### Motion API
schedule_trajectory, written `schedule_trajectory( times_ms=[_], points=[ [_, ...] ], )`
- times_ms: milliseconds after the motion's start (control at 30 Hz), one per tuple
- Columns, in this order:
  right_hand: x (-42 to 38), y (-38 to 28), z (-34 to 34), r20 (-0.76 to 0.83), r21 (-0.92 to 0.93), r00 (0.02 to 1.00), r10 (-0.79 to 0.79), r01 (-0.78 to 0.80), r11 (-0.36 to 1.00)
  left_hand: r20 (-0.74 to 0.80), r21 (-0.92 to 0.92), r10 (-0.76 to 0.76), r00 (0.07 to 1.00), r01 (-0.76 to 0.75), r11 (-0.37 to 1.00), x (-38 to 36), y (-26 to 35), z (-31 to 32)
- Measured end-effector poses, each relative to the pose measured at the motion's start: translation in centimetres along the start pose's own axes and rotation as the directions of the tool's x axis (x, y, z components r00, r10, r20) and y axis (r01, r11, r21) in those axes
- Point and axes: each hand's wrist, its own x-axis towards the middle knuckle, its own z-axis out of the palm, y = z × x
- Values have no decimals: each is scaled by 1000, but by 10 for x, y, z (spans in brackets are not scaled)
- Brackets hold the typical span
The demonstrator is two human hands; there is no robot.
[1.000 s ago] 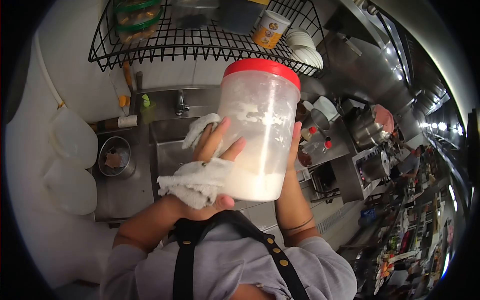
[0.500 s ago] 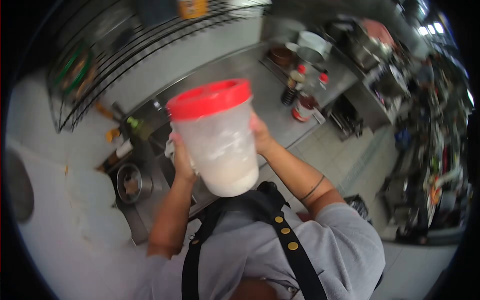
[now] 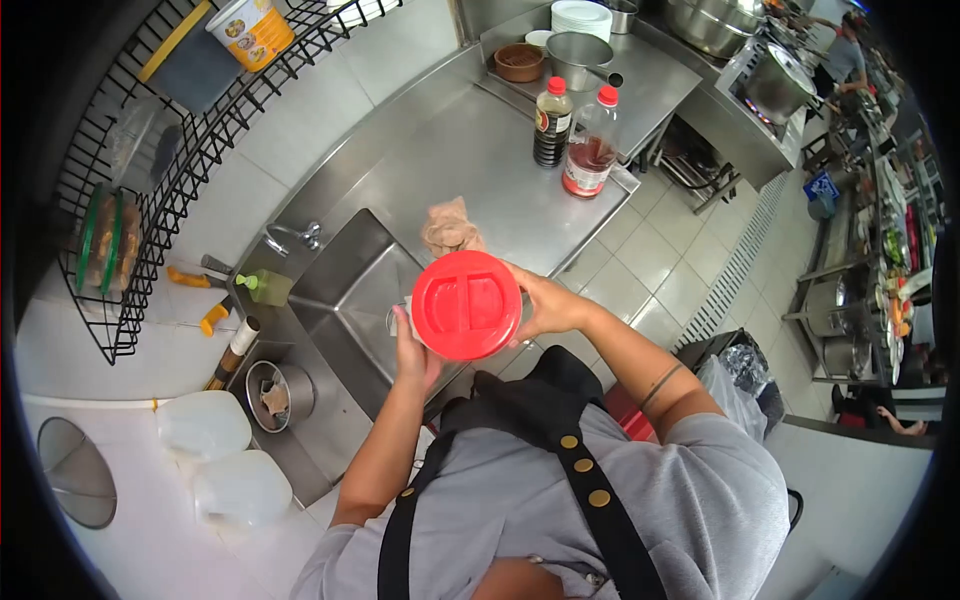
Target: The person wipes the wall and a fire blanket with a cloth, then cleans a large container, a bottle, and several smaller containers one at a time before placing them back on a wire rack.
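I hold a plastic tub with a red lid (image 3: 466, 304) upright in front of my chest, seen from straight above so only the lid shows. My left hand (image 3: 412, 350) grips its left side and my right hand (image 3: 545, 303) grips its right side. The tub hangs over the front edge of the steel sink (image 3: 340, 300). A crumpled beige cloth (image 3: 450, 227) lies on the steel counter (image 3: 470, 150) just beyond the tub.
Two red-capped sauce bottles (image 3: 575, 135) stand on the counter at right, bowls and plates behind them. A wire rack (image 3: 150, 180) with containers hangs on the left wall. Two white jugs (image 3: 215, 455) and a small steel bin (image 3: 275, 390) sit at lower left. Tiled floor and stoves lie right.
The tub has come down from face height to chest height and now shows only its lid. The white towel seen in my left hand a second ago is out of sight.
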Motion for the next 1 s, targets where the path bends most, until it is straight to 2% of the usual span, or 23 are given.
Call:
schedule_trajectory(
  times_ms=[67,133,200,267,333,400,433,467,500,533,600,633,667,700,733,767,800,833,867,900,933,967,1000],
  points=[
    [-2,4,-17,57,85,996,68,-73,994,-53,87,58,997,-53,995,5,14,9],
    [-3,8,-34,90,29,993,81,-84,996,-44,325,404,914,-370,871,0,45,25],
    [0,12,-45,121,-21,988,100,-98,995,44,452,556,830,-513,730,-3,72,42],
    [6,16,-57,-52,-260,998,-45,30,965,278,515,533,799,-592,620,-9,96,70],
    [10,-57,-74,-149,-284,948,-281,231,930,446,560,372,814,-578,594,-16,103,133],
    [24,-97,-67,-308,-302,774,-553,471,829,520,620,221,825,-542,567,-20,87,198],
    [34,-97,-62,-329,-359,721,-610,501,787,619,716,139,773,-628,304,-22,82,217],
    [43,-95,-64,-346,-420,662,-665,524,741,689,724,23,724,-690,19,-25,78,236],
    [45,-99,-76,-406,-426,603,-687,540,726,726,685,25,687,-720,-110,-30,78,262],
    [44,-92,-88,-410,-414,600,-687,548,726,769,541,-150,621,-758,-365,-28,89,277],
    [30,-69,-118,-546,-254,693,-471,399,881,567,760,-73,820,-555,-338,-34,99,262],
    [22,-46,-124,-630,-45,684,-367,439,897,364,886,-37,931,-359,-295,-31,101,245],
    [13,-25,-129,-694,159,676,-245,477,865,163,955,95,982,-133,-265,-26,90,224],
    [-2,-21,-129,-684,405,729,21,355,843,202,909,127,971,-138,-394,-21,77,206],
    [-21,-19,-124,-596,629,753,280,222,745,242,851,155,958,-133,-508,-19,60,188],
    [-40,-10,-125,-370,826,806,462,57,561,310,771,222,925,-108,-628,-20,41,171],
    [-53,-2,-125,-99,935,811,577,-122,332,386,681,283,878,-64,-729,-19,23,160],
    [-60,3,-117,-95,933,815,572,-128,338,263,736,334,905,36,-676,-18,13,157],
    [-68,8,-104,-115,942,839,532,-78,326,259,739,345,902,45,-672,-18,7,149],
    [-71,6,-97,-135,949,860,492,-30,312,305,847,409,860,-48,-530,-16,1,138],
    [-70,3,-90,-125,948,864,488,-41,315,332,915,481,812,-153,-373,-16,-4,127],
    [-61,-9,-79,-428,668,839,335,44,743,352,920,495,795,-196,-339,-13,-7,116],
    [-48,-22,-71,-614,202,788,41,107,974,347,924,511,786,-191,-332,-14,-10,111]
  ],
)
